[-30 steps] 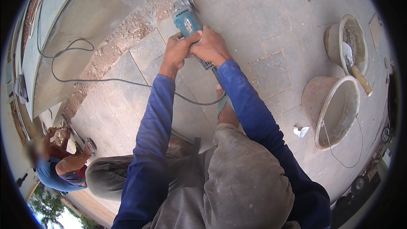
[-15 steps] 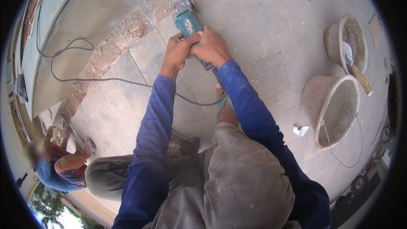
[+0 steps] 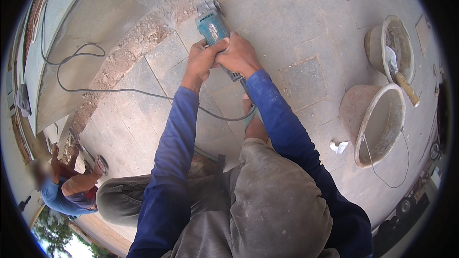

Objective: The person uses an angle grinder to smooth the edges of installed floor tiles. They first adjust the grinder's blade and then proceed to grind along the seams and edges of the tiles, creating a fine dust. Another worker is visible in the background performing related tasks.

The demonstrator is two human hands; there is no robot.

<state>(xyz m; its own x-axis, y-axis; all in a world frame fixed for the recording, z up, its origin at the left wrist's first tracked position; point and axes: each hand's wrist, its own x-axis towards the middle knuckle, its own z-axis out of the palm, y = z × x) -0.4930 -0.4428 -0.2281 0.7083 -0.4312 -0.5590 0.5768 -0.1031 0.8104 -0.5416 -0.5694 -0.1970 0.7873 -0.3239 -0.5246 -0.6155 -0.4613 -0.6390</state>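
Both my hands clamped on a teal angle grinder [image 3: 213, 24] at the far edge of the paved floor [image 3: 296, 33].

I see my left hand [image 3: 201, 62] and right hand [image 3: 239, 56] wrapped tight, side by side, around the grinder's body, each grip clenched on it. The tool is teal with a grey metal head, dusty, its head pointing away from me to where the grey paving slabs meet a strip of rubble and sandy dirt [image 3: 138, 38]. A black power cable [image 3: 95, 88] runs from it under my arms and loops off to the floor's left edge. Toward the floor's right edge lie two dirty buckets [image 3: 377, 124] on their sides, the farther one holding a wooden-handled trowel [image 3: 404, 83]. Another person [image 3: 62, 186] crouches at the lower left.
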